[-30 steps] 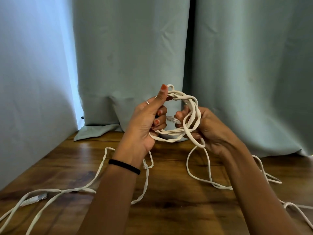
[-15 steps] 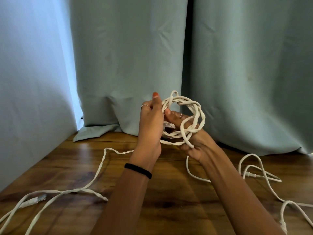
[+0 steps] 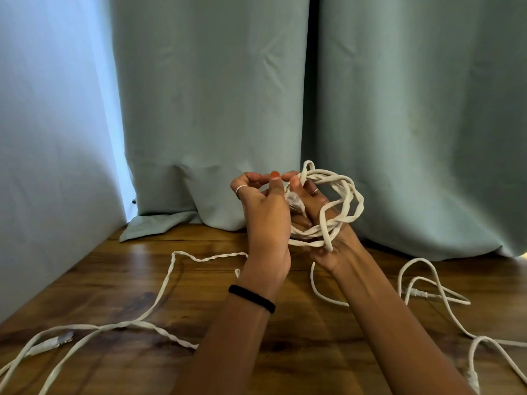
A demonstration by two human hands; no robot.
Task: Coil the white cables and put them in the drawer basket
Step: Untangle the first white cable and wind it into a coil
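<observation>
Far left, on the wooden tabletop (image 3: 119, 283): a clear plug (image 3: 47, 342) on a flat white lead, and a long twisted run of white cable (image 3: 159, 297) lying slack, not yet gathered. I judge this loose length is what remains to be wound.

Centre: my left hand (image 3: 263, 220) is raised beside the bundle, fingers curled inward, thumb upright. Whether it pinches a strand I cannot tell; the palm faces away. A black band sits on that wrist.

Just right of it, my right hand (image 3: 319, 220) cradles the coil (image 3: 336, 206), fingers passing through its middle and curled round the lower loops. Coil is several uneven rounds, matte, slightly flattened cord, a translucent connector tucked at its inner edge.

Right: more white cables (image 3: 436, 292) sprawl in open loops on the glossy, dark-grained wood.

Progress estimate: one coil partway; other cables untouched. No drawer basket in view. Pale green curtain (image 3: 214, 109) behind.
</observation>
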